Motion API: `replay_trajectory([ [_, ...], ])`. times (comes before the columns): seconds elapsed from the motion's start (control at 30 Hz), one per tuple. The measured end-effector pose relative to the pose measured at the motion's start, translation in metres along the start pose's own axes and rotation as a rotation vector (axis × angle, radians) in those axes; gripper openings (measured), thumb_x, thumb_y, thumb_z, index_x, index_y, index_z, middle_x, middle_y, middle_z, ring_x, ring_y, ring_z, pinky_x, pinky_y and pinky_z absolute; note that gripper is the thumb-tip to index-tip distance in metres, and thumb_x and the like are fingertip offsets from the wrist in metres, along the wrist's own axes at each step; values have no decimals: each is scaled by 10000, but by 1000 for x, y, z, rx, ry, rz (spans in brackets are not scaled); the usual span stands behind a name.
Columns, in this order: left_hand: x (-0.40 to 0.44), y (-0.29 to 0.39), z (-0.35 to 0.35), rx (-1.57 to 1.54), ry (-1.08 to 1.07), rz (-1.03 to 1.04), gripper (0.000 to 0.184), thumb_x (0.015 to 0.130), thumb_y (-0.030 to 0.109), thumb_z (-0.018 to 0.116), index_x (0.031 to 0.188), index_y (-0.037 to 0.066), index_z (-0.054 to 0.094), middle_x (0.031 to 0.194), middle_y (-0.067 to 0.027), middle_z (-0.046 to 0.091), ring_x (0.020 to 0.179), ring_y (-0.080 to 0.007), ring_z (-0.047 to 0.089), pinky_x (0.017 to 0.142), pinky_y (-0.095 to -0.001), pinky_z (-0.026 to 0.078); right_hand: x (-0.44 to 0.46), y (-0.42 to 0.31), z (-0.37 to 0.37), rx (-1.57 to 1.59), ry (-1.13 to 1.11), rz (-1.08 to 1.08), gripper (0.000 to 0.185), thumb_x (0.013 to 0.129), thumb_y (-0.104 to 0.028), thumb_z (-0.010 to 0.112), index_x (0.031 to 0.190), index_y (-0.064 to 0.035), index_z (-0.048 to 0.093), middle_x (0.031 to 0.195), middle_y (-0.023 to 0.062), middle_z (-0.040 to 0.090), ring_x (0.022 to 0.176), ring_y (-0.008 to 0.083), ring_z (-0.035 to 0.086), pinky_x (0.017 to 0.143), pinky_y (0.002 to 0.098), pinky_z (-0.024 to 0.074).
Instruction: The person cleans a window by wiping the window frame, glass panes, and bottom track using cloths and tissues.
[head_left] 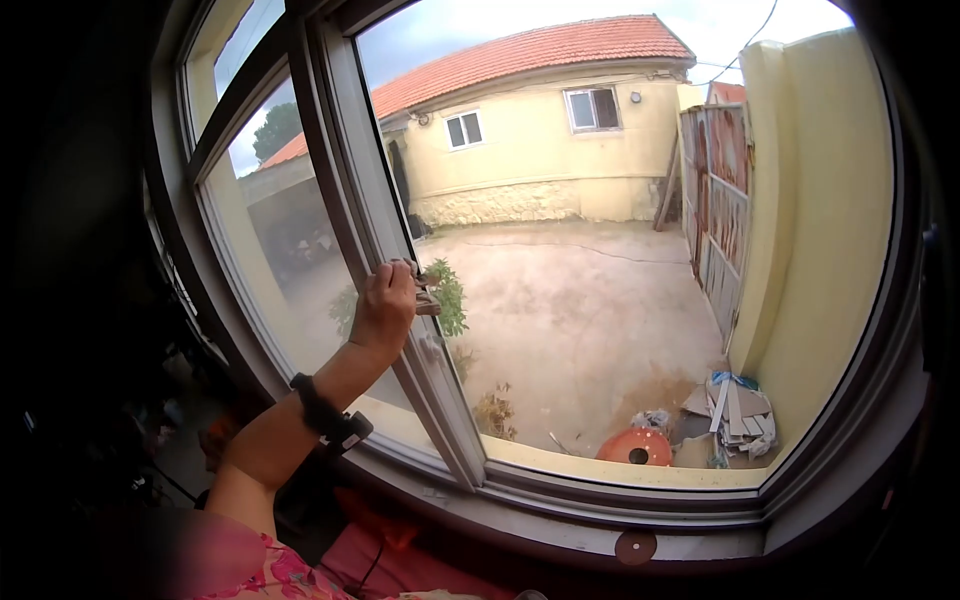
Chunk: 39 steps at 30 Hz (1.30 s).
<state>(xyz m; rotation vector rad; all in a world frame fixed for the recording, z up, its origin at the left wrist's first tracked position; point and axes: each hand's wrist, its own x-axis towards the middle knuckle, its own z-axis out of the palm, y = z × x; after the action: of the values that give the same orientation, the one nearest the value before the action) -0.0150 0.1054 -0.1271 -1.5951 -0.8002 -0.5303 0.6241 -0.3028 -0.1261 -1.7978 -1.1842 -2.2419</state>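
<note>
My left hand (pixel 385 308) is raised against the upright edge of the sliding window sash (pixel 372 190). Its fingers are closed around a small, folded, brownish piece that looks like cloth (pixel 428 302), which sticks out to the right past the fingertips. The cloth lies at the sash edge, beside the large glass pane. Around my left forearm is a black strap with a small dark device (pixel 345 430). My right hand is out of the picture.
A small round brown disc (pixel 636 546) is on the lower window frame (pixel 560 530). Beyond the glass are a green plant (pixel 447 297), a red round object (pixel 636 447), piled scraps (pixel 738 412), a rusty gate (pixel 718 190) and a red-roofed building (pixel 530 130).
</note>
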Motion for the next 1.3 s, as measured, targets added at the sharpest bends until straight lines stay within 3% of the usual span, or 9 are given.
replay_trajectory([
  [0.2,-41,28,-11,-421,-216,69,119,688,80,569,799,56,606,878,-62,527,905,-217,519,769,-300,472,0,-1,-2,51,14,11,235,928,-242,544,1087,-79,604,1177,85,589,1080,282,547,921,411,464],
  [0.33,22,-9,-14,-293,-90,21,76,712,71,564,781,44,585,899,-73,549,907,-241,520,771,-336,478,-1,-2,-1,36,11,5,230,931,-237,543,1084,-79,606,1173,85,592,1079,278,550,917,403,468],
  [0.53,2,17,33,-108,-260,291,65,673,68,584,731,44,601,854,-98,527,879,-257,521,705,-337,454,1,-2,0,19,24,12,228,930,-224,545,1094,-77,602,1174,85,590,1080,276,551,919,399,470],
  [0.63,-6,26,7,-236,-538,376,117,686,94,605,777,26,634,906,-94,521,918,-261,511,695,-352,458,2,0,-1,29,13,8,240,928,-220,547,1114,-74,590,1188,85,582,1084,281,549,924,402,469],
  [0.73,-20,38,2,-291,-523,195,115,698,109,610,779,33,640,905,-69,519,937,-253,507,696,-346,469,-1,2,0,52,-4,-4,225,937,-180,520,1127,-75,580,1199,88,576,1089,289,547,927,407,468],
  [0.87,-24,31,-24,-194,-510,212,80,647,79,624,720,47,632,901,-64,522,902,-250,520,703,-315,494,-9,3,6,-19,-12,16,208,949,-124,466,1115,-80,582,1195,98,577,1081,301,550,919,416,471],
  [0.9,-11,21,-37,-218,-693,232,72,655,58,621,725,46,634,900,-65,531,921,-253,530,723,-320,501,-9,3,7,-40,-5,20,207,952,-113,452,1108,-81,584,1191,102,578,1077,303,552,915,418,472],
  [1.0,19,-1,-26,-402,-449,183,79,675,76,615,741,41,640,889,-58,537,932,-250,534,730,-339,503,0,-2,0,37,52,-6,195,954,-127,456,1094,-84,585,1179,102,585,1073,304,554,909,417,473],
  [1.3,-6,30,17,-165,-479,501,78,674,123,590,643,95,656,882,-45,539,924,-220,502,689,-316,456,1,0,1,-3,26,-7,182,953,-178,480,1079,-102,588,1164,81,597,1051,296,569,892,414,480],
])
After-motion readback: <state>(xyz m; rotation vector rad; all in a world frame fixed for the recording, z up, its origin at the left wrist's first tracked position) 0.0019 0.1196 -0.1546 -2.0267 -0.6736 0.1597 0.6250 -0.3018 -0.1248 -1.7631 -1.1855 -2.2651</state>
